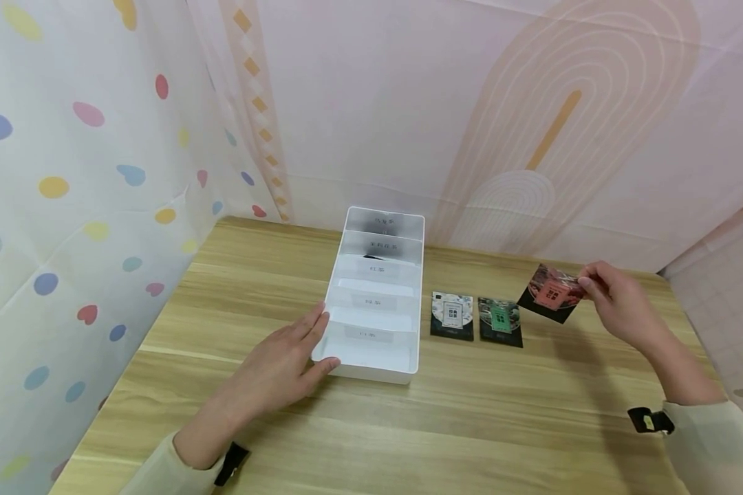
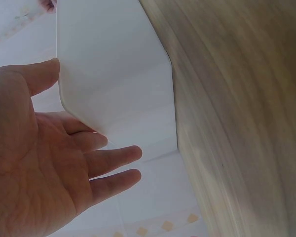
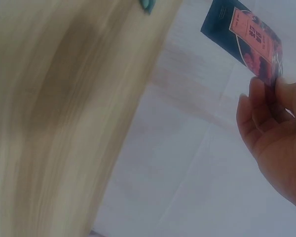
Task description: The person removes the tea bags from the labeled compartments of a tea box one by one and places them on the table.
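Observation:
My right hand [image 1: 616,302] pinches a red and black tea sachet [image 1: 551,294] by its corner, above the right part of the table. In the right wrist view, thumb and fingertips grip the sachet [image 3: 246,39]. A white divided box [image 1: 371,375] stands in the middle, with labelled compartments in a row. My left hand [image 1: 285,361] rests at its near left corner, fingers fairly straight; the left wrist view has this hand [image 2: 54,158] against the box wall [image 2: 113,74]. Right of the box lie a white and black tea sachet [image 1: 452,316] and a green and black one [image 1: 500,322].
Something dark shows in the box's second compartment from the back, mostly hidden. The wooden table [image 1: 272,440] ends at a pale patterned curtain [image 1: 371,103] behind and a dotted curtain [image 1: 99,227] on the left.

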The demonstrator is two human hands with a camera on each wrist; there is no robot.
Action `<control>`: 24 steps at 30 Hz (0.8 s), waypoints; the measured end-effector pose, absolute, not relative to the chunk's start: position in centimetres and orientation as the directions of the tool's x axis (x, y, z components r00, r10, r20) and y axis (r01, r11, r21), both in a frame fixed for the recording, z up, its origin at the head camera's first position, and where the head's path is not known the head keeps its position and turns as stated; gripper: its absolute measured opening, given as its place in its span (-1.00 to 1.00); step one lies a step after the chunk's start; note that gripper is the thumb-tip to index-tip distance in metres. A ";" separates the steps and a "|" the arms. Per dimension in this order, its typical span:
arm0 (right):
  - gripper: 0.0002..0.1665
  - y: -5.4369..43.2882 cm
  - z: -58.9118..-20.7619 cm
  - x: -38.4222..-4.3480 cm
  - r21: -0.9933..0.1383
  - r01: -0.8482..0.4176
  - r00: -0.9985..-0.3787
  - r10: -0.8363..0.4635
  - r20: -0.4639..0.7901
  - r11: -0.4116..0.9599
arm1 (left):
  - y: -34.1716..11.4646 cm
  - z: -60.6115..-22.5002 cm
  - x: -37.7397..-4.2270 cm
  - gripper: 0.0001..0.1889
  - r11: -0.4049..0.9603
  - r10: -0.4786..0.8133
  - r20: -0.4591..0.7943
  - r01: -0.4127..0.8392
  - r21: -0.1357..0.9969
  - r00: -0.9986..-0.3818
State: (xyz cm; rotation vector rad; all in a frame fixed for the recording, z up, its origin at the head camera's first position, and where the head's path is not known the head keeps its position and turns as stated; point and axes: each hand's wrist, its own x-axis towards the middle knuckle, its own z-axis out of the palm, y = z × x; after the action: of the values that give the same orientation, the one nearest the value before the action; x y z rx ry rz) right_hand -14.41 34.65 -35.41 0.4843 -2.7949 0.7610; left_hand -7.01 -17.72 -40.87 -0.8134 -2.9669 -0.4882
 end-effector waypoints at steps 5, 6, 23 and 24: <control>-0.87 35.5 -35.8 -14.3 -0.465 -0.349 -0.934 -0.263 0.242 0.814 | -17.7 -40.8 -6.9 -0.20 0.816 0.490 0.106 0.498 0.294 -0.865; -0.87 35.6 -35.9 -14.4 -0.468 -0.349 -0.935 -0.264 0.238 0.812 | -17.7 -40.8 -6.9 -0.20 0.816 0.489 0.106 0.497 0.295 -0.866; -0.75 37.4 -37.5 -14.9 -0.524 -0.256 -0.962 -0.266 0.058 0.813 | -17.7 -40.5 -6.8 -0.20 0.815 0.490 0.103 0.497 0.298 -0.865; -0.74 37.5 -37.7 -14.9 -0.529 -0.252 -0.962 -0.269 0.048 0.810 | -17.7 -40.5 -6.8 -0.20 0.816 0.489 0.101 0.495 0.299 -0.866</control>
State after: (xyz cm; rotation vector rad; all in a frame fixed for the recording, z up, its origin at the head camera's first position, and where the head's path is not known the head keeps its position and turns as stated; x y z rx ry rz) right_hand -14.89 37.50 -37.66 0.4343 -3.0169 0.8749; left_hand -6.82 -17.69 -40.47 -0.8062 -2.9746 -0.4979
